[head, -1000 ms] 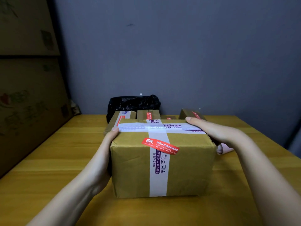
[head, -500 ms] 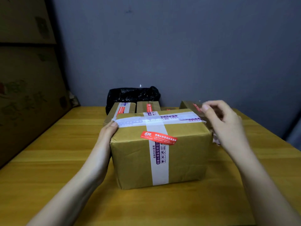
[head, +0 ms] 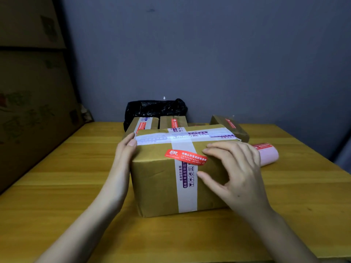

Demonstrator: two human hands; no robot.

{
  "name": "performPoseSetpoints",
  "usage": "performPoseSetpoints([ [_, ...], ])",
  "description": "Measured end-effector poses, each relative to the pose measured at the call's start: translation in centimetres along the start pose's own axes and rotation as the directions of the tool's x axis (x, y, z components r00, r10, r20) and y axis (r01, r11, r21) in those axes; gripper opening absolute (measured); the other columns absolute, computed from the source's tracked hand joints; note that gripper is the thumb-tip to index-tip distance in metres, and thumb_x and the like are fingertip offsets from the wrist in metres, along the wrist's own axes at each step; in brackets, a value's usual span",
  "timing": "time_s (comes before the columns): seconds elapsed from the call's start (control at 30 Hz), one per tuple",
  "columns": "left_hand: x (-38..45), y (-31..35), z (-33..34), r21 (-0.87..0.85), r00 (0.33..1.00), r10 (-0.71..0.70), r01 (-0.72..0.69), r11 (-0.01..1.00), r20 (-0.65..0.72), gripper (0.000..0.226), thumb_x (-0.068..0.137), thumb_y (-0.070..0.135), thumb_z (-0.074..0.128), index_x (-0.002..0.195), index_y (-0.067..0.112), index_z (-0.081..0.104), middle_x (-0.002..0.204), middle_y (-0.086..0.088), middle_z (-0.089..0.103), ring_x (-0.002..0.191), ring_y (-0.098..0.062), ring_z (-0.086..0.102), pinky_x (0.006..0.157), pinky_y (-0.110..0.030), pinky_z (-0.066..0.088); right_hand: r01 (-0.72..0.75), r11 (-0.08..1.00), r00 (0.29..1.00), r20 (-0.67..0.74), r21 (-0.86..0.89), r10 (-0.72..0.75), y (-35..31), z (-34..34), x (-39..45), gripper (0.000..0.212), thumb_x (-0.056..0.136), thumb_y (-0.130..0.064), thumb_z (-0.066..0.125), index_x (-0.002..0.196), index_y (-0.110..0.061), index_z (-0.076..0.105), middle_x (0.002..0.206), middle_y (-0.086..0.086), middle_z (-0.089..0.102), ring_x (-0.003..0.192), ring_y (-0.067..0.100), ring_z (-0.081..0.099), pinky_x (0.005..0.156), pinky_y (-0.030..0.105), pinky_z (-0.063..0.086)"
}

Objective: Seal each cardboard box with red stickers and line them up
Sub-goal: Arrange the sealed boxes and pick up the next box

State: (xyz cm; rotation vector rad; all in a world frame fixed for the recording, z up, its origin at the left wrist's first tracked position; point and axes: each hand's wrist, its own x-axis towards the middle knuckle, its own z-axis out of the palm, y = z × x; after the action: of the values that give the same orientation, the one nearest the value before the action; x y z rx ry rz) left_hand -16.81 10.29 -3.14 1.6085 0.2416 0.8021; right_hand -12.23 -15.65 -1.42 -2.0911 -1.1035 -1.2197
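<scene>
A large cardboard box [head: 157, 183] with crossed white tape stands on the wooden table [head: 57, 186] in front of me. A red sticker [head: 185, 157] lies over its top front edge. My left hand [head: 126, 149] rests flat against the box's left top corner. My right hand [head: 235, 173] lies over the box's front right, its fingertips touching the sticker's right end and its thumb on the front face. Behind stand three smaller boxes bearing red stickers, at the left [head: 141, 125], the middle [head: 173, 122] and the right [head: 229, 126].
A roll of red stickers on pink backing [head: 266, 154] lies right of the big box. A black plastic bag [head: 155, 109] sits at the back against the grey wall. Flat cardboard sheets [head: 34, 111] lean along the left side.
My right hand came off the box's far right corner, lifted, then came down on the front right with fingertips on the sticker. The box shifted slightly away; my left hand stayed put.
</scene>
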Motion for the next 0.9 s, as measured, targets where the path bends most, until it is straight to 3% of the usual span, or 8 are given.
performPoseSetpoints([
  [0.03, -1.9, 0.6, -0.2, -0.030, 0.994, 0.102, -0.101, 0.994, 0.029, 0.035, 0.098, 0.031, 0.042, 0.133, 0.026, 0.041, 0.136, 0.011, 0.045, 0.131, -0.008, 0.043, 0.095, -0.016, 0.036, -0.013, 1.000, 1.000, -0.011, -0.002, 0.013, 0.0, 0.3, 0.0, 0.034, 0.083, -0.043, 0.068, 0.105, -0.017, 0.068, 0.109, -0.003, 0.064, 0.103, 0.019, 0.058, 0.097, 0.036, 0.034],
  [0.1, -4.1, 3.0, 0.8, 0.046, 0.983, 0.153, -0.158, 0.986, 0.103, 0.051, 0.084, 0.052, 0.048, 0.132, 0.037, 0.038, 0.137, 0.023, 0.041, 0.130, 0.009, 0.036, 0.099, -0.009, 0.032, -0.029, 1.000, 0.999, -0.025, 0.007, 0.029, 0.0, 0.5, 0.0, 0.033, 0.083, -0.043, 0.068, 0.104, -0.017, 0.067, 0.108, -0.002, 0.064, 0.103, 0.019, 0.058, 0.097, 0.035, 0.034],
  [0.2, -5.0, 3.5, 0.6, 0.222, 0.908, 0.384, -0.414, 0.883, 0.167, 0.064, 0.079, 0.055, 0.054, 0.137, 0.030, 0.039, 0.145, 0.012, 0.036, 0.139, -0.001, 0.027, 0.111, -0.020, 0.026, -0.031, 0.999, 0.998, -0.052, 0.019, 0.032, 0.0, 0.8, 0.2, 0.032, 0.084, -0.043, 0.067, 0.103, -0.017, 0.067, 0.107, -0.002, 0.065, 0.102, 0.020, 0.058, 0.095, 0.036, 0.034],
  [0.37, -5.1, 4.5, 1.3, 0.384, 0.832, 0.508, -0.554, 0.739, 0.223, 0.048, 0.081, 0.044, 0.057, 0.126, 0.026, 0.051, 0.138, 0.008, 0.044, 0.139, -0.008, 0.029, 0.114, -0.027, 0.024, -0.043, 0.998, 0.996, -0.071, 0.043, 0.046, 0.2, 1.1, 0.5, 0.031, 0.086, -0.044, 0.065, 0.101, -0.016, 0.068, 0.105, -0.002, 0.066, 0.101, 0.019, 0.059, 0.093, 0.037, 0.036],
  [0.5, -4.6, 4.1, 1.4, 0.387, 0.821, 0.508, -0.571, 0.724, 0.261, 0.035, 0.082, 0.040, 0.058, 0.110, 0.022, 0.063, 0.122, 0.008, 0.056, 0.124, -0.005, 0.047, 0.105, -0.043, 0.039, -0.025, 0.999, 0.995, -0.094, 0.029, 0.027, 0.3, 1.2, 0.4, 0.030, 0.087, -0.042, 0.066, 0.100, -0.015, 0.070, 0.105, -0.001, 0.067, 0.101, 0.020, 0.060, 0.094, 0.038, 0.037],
  [0.77, -4.5, 3.8, 1.5, 0.348, 0.828, 0.504, -0.561, 0.751, 0.245, 0.030, 0.082, 0.036, 0.060, 0.104, 0.017, 0.068, 0.115, 0.006, 0.062, 0.119, -0.009, 0.053, 0.103, -0.036, 0.041, -0.147, 0.986, 0.959, -0.233, 0.073, 0.160, -1.0, 1.5, -1.8, 0.030, 0.086, -0.037, 0.065, 0.110, -0.022, 0.058, 0.116, -0.001, 0.060, 0.120, 0.017, 0.048, 0.103, 0.042, 0.033],
  [0.9, -4.2, 3.6, 1.5, 0.330, 0.822, 0.521, -0.570, 0.753, 0.232, 0.030, 0.081, 0.036, 0.063, 0.102, 0.014, 0.068, 0.114, 0.005, 0.065, 0.118, -0.010, 0.055, 0.103, -0.035, 0.042, -0.181, 0.977, 0.950, -0.238, 0.112, 0.203, -1.2, 2.1, -2.3, 0.028, 0.086, -0.031, 0.063, 0.111, -0.018, 0.057, 0.119, 0.002, 0.061, 0.126, 0.018, 0.047, 0.106, 0.045, 0.032],
])
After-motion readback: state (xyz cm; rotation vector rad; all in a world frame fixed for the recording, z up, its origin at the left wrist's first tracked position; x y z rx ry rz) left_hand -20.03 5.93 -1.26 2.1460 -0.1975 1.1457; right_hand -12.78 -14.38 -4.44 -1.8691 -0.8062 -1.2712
